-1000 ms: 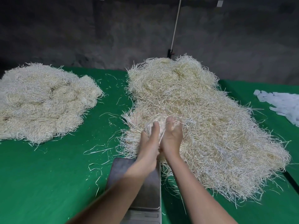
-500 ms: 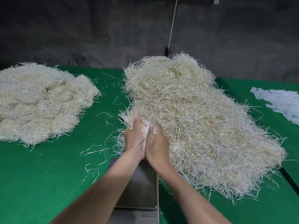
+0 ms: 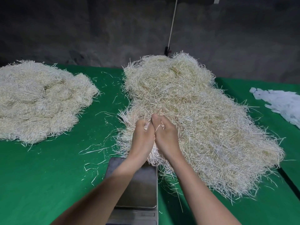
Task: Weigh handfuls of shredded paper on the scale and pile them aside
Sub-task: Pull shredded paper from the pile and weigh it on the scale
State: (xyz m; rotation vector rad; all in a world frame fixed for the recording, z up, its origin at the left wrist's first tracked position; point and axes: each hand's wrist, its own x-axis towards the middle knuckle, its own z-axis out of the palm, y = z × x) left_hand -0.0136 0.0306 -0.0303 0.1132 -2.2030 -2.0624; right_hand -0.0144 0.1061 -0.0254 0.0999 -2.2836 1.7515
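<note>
Two hands meet side by side at the near left edge of the big heap (image 3: 203, 120) of shredded paper. The left hand (image 3: 142, 138) and right hand (image 3: 166, 135) touch along their inner edges, and each grip is curled down round one shared handful of shredded paper (image 3: 154, 157), whose strands hang over the far edge of the scale (image 3: 139, 189). The steel scale sits on the green desk (image 3: 48, 176), just nearer than the hands. A second heap (image 3: 40, 101) lies well apart at the left, and white paper slips (image 3: 282, 104) at the far right.
</note>
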